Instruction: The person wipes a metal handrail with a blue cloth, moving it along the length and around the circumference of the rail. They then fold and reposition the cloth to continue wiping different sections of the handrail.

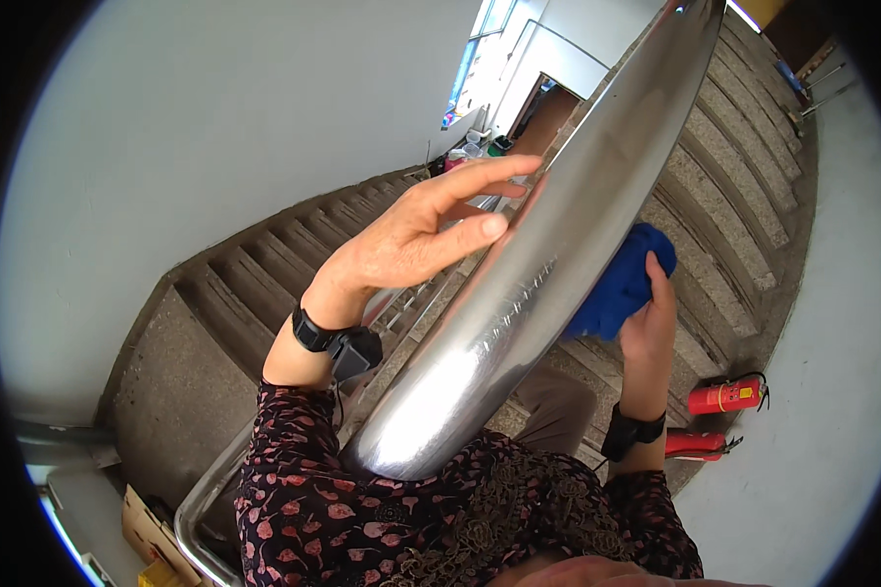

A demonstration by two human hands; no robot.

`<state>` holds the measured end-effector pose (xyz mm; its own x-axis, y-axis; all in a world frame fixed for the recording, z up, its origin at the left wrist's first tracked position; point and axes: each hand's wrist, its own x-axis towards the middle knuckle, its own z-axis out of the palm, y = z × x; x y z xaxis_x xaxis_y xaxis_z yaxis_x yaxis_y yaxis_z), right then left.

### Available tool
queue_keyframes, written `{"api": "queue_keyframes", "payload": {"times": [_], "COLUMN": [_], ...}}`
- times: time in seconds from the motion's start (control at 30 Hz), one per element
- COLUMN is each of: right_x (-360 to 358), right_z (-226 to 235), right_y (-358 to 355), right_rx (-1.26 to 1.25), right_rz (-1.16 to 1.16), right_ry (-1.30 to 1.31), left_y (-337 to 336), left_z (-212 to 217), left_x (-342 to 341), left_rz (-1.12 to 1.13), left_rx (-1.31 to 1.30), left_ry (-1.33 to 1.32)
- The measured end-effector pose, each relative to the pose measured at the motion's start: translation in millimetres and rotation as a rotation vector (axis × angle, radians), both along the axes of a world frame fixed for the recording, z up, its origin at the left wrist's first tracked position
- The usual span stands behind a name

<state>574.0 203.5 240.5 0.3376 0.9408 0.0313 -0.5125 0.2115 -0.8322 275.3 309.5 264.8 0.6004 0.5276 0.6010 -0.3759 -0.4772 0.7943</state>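
Note:
A wide, shiny metal handrail [578, 186] runs from just in front of my chest up toward the top right, with scuff marks on its surface. At its left side is my left hand [431, 225], fingers stretched out and apart, holding nothing; the fingertips are at the rail's edge, and whether they touch it I cannot tell. On the other side, my right hand [651, 313] grips a bunched blue cloth [622, 284] beside the rail's right edge. The rail hides part of the cloth.
Stone stairs rise at the right [724, 186] and others descend at the left [294, 245]. Two red fire extinguishers [726, 395] stand by the right wall. A bent metal rail [201, 499] is at lower left, near cardboard [152, 533]. Beyond is a doorway [548, 122].

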Motion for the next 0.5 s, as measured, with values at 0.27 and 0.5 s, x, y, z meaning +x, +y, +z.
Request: {"api": "queue_keyframes", "payload": {"times": [0.27, 0.5], "right_x": [-0.8, 13.4], "right_z": [9.9, 33.1], "right_y": [93.5, 102.1], "right_rx": [0.144, -0.124], "right_rz": [-0.288, 0.006], "right_ry": [-0.503, -0.504], "left_y": [48.3, 81.1], "left_z": [-20.2, -20.4], "left_x": [48.7, 92.1], "left_rz": [0.072, 0.116], "left_rx": [-0.091, -0.135], "left_ry": [0.108, 0.065]}}
